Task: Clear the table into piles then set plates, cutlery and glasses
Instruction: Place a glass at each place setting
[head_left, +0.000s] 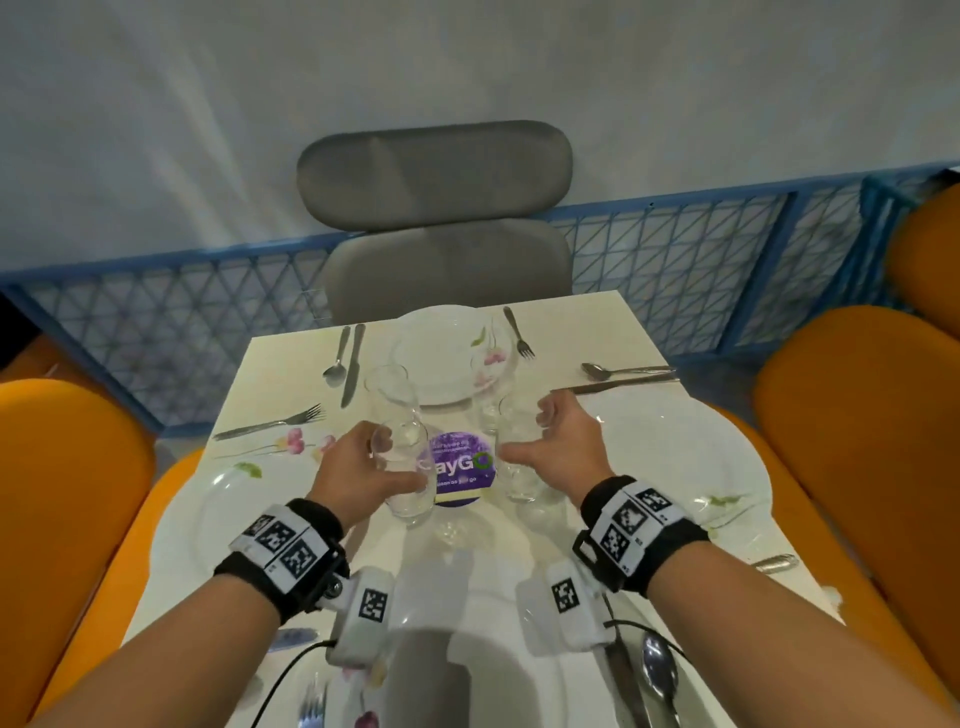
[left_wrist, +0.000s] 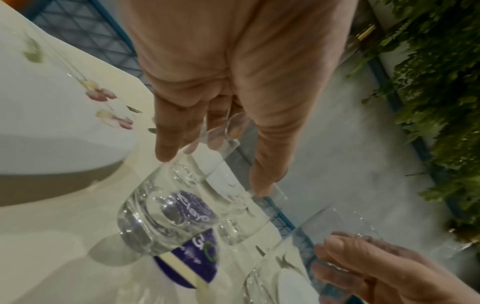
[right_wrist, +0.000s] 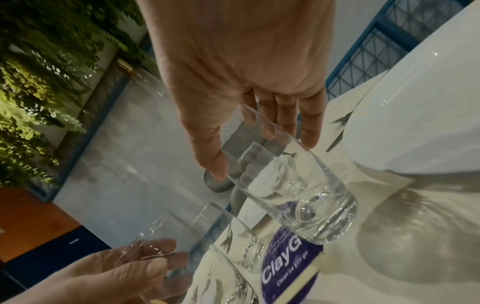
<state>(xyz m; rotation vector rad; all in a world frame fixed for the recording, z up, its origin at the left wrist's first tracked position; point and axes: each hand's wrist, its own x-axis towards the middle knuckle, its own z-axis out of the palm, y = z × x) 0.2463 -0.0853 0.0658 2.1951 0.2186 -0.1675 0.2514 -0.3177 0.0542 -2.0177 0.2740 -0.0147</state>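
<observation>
Several clear glasses stand in a cluster at the table's middle, on and around a purple round sticker (head_left: 462, 462). My left hand (head_left: 400, 462) (left_wrist: 214, 171) grips one glass (head_left: 410, 499) (left_wrist: 161, 222), fingers on its far side and thumb on the near side. My right hand (head_left: 524, 436) (right_wrist: 262, 154) holds a second glass (head_left: 522, 483) (right_wrist: 306, 201) the same way. Whether either glass is lifted off the table I cannot tell. Two more glasses (head_left: 389, 395) (head_left: 488, 421) stand just behind them, untouched.
White flowered plates lie at the far (head_left: 415, 338), left (head_left: 208, 514), right (head_left: 727, 452) and near (head_left: 519, 691) sides. A fork (head_left: 270, 423), a knife (head_left: 353, 364) and spoons (head_left: 623, 370) (head_left: 660, 670) lie beside them. A grey chair (head_left: 441, 176) stands opposite, and orange seats (head_left: 857, 415) flank the table.
</observation>
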